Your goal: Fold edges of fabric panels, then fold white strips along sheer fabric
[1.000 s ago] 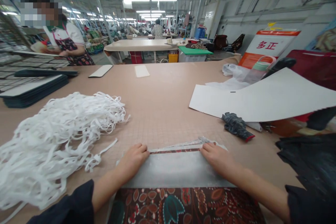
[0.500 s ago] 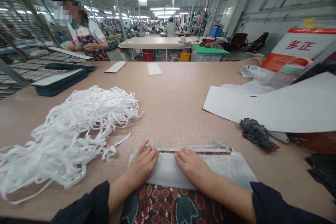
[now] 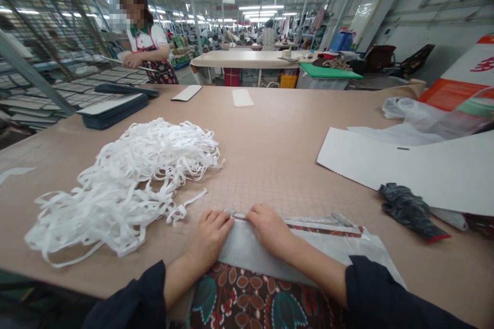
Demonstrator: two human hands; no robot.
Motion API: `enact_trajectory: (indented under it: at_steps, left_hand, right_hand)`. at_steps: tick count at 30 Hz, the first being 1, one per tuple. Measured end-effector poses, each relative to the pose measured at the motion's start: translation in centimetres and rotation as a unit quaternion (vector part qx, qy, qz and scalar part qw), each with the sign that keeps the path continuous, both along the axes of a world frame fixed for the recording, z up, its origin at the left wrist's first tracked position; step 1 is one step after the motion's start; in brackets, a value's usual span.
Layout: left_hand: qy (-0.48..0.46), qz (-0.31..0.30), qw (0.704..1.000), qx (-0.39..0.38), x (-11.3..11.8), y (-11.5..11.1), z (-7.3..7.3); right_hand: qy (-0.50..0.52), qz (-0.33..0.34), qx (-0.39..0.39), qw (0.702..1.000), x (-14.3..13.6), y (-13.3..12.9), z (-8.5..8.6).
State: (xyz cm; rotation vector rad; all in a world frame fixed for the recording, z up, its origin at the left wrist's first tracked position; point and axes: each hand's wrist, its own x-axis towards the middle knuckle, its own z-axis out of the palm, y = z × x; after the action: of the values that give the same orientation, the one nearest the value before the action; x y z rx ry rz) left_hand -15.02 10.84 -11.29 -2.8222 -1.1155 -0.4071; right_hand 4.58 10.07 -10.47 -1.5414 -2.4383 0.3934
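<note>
A brown floral fabric piece (image 3: 254, 293) lies at the table's near edge, its pale grey underside (image 3: 247, 249) turned up along the far part. A narrow brown strip of the print shows along the far edge. My left hand (image 3: 211, 236) is closed at the far left corner of this fabric, fingers curled over the edge. Close beside it, my right hand (image 3: 270, 229) is closed on the same edge, a little to the right. The fingertips of both hands are partly hidden.
Left of my hands lies a heap of white tape (image 3: 154, 175). A dark knitted glove (image 3: 412, 211) and white card sheets (image 3: 409, 164) are at right. Stacked dark-edged panels (image 3: 113, 112) stand at far left, near a co-worker (image 3: 144, 41) holding a long rod.
My right hand has slid left along the fabric's far edge, nearer my left hand, whose fingers are now more curled. The view has turned left. The co-worker now holds a rod.
</note>
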Motion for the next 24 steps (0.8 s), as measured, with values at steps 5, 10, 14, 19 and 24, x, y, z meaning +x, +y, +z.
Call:
enact_trajectory:
  at_steps: [5, 10, 14, 19, 24]
  left_hand:
    - [0.006, 0.0, 1.0, -0.007, -0.2, -0.2, 0.0]
    - [-0.019, 0.011, 1.0, -0.002, -0.2, -0.4, -0.2]
    - [-0.014, 0.015, 1.0, -0.003, 0.0, -0.4, -0.3]
    - [-0.011, 0.011, 1.0, -0.004, 0.0, -0.4, -0.2]
    - [-0.022, 0.011, 1.0, -0.005, 0.0, -0.3, -0.3]
  right_hand:
    - [0.032, 0.012, 0.001, 0.999, -0.6, 0.5, -0.4]
    - [-0.061, 0.145, 0.113, 0.981, -0.8, -0.2, -0.8]
    - [-0.067, 0.137, 0.103, 0.983, -0.9, 0.4, -0.4]
    - [-0.011, 0.077, 0.067, 0.995, -1.8, 1.2, -0.6]
    - [-0.093, 0.208, 0.155, 0.961, -2.0, 0.5, -0.8]
